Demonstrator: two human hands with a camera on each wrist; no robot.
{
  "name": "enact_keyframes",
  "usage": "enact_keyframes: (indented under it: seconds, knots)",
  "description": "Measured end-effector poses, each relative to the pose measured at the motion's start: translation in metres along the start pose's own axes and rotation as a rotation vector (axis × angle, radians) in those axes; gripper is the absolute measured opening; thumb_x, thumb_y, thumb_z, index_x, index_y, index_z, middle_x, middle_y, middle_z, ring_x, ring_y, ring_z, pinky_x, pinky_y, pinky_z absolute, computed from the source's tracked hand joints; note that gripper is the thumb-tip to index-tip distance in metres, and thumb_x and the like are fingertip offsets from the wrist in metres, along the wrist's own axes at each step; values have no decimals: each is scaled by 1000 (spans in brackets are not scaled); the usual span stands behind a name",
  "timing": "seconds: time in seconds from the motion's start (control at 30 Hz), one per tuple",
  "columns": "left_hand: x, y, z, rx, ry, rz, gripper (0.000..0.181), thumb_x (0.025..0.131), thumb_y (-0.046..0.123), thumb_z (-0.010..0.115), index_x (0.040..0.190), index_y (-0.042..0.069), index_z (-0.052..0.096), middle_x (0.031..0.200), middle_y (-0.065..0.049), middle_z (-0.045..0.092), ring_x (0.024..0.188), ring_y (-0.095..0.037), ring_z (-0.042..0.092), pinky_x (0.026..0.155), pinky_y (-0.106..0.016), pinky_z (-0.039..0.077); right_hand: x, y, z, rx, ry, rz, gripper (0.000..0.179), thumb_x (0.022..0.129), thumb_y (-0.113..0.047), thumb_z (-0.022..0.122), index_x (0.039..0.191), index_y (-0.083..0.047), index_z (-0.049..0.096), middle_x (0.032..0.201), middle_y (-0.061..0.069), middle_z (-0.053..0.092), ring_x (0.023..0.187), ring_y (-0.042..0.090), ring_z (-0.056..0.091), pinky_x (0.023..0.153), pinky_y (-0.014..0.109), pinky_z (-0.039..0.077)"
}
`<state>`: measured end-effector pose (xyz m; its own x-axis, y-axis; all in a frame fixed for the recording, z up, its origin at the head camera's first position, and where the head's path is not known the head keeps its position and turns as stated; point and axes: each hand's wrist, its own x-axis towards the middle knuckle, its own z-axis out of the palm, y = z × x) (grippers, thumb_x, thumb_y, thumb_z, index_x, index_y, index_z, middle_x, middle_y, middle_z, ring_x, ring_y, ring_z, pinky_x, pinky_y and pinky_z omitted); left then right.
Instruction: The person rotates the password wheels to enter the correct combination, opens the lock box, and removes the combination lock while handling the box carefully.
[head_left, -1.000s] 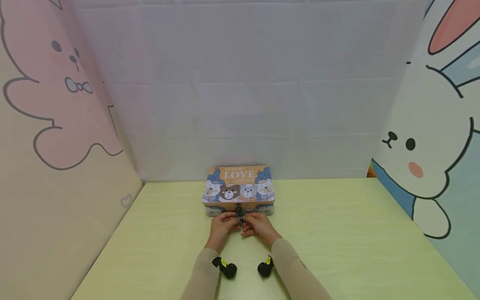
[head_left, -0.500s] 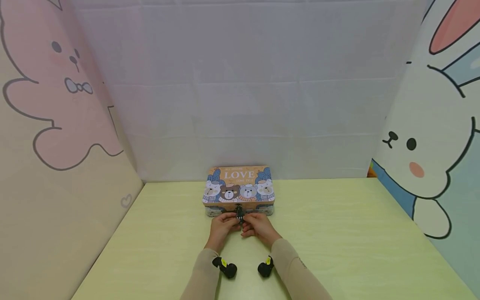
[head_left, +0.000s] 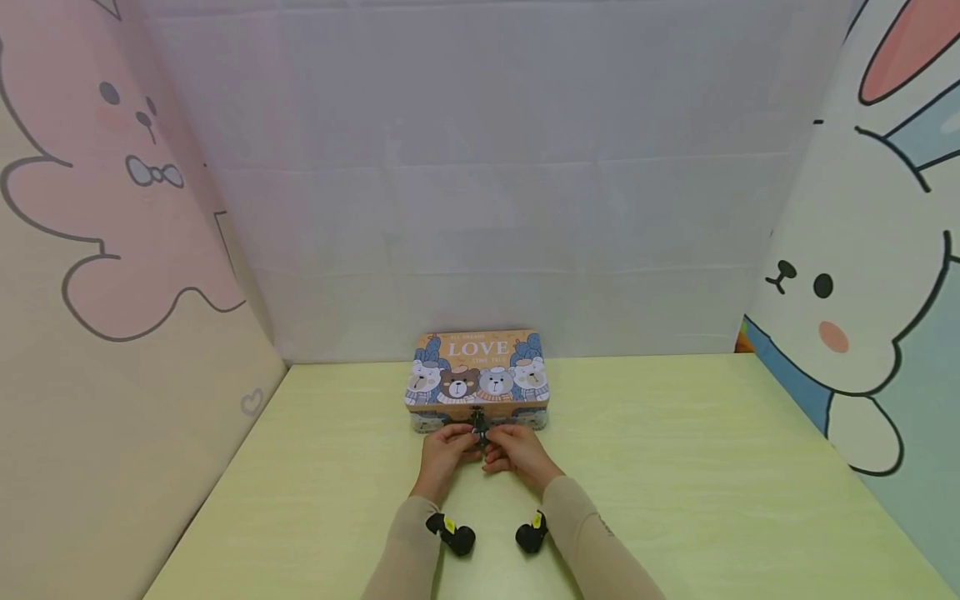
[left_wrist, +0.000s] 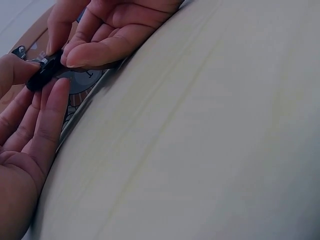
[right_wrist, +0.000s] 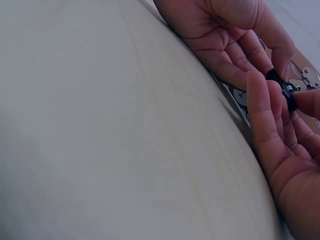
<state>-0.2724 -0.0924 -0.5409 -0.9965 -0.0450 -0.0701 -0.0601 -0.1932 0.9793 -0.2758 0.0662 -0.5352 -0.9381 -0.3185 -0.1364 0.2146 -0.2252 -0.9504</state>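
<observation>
A closed rectangular tin box (head_left: 477, 367) with bears and the word LOVE on its lid stands at the back of the table. At its front clasp is a small black padlock (head_left: 480, 425) with a metal shackle. The left hand (head_left: 441, 457) pinches the padlock from the left, thumb above and fingers below. From the other side, the right hand (head_left: 525, 457) pinches it between thumb and fingers. Both wrist views show the black padlock body (left_wrist: 44, 72) between the fingertips. A silver clasp (right_wrist: 309, 76) shows on the box beside it. Fingers cover part of the padlock.
The pale yellow-green table (head_left: 675, 467) extends around the box and arms. A white cloth backdrop (head_left: 495, 192) rises directly behind the box. Cartoon-printed panels (head_left: 840, 333) stand along both sides. A black camera mount (head_left: 457, 537) sits on each sleeved wrist.
Both hands stay at the padlock with barely visible finger movement. The box has not moved, and the head view has shifted very slightly.
</observation>
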Motion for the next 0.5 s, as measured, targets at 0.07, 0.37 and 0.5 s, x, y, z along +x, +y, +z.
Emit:
enact_keyframes:
  seconds: [0.07, 0.37, 0.5]
  knots:
    - [0, 0, 0, -2, 6, -2, 18, 89, -8, 65, 105, -16, 63, 87, -13, 72, 66, -15, 69, 65, -30, 62, 0, -1, 0, 1, 0, -1, 21, 101, -6, 53, 105, 13, 60, 80, 8, 60, 63, 12, 62, 62, 30, 61]
    - [1, 0, 1, 11, 19, 1, 17, 89, -8, 64, 104, -15, 64, 85, -10, 71, 65, -15, 68, 64, -31, 62, -1, -2, 0, 7, -10, 3, 21, 101, -7, 55, 106, 12, 60, 79, 8, 60, 63, 12, 62, 62, 31, 62]
    - [0, 0, 1, 18, 17, 3, 18, 89, -6, 64, 105, -14, 64, 85, -9, 71, 66, -15, 68, 65, -31, 62, -1, -1, 0, 5, -9, 4, 22, 101, -8, 54, 108, 13, 60, 80, 8, 59, 63, 11, 62, 62, 31, 62]
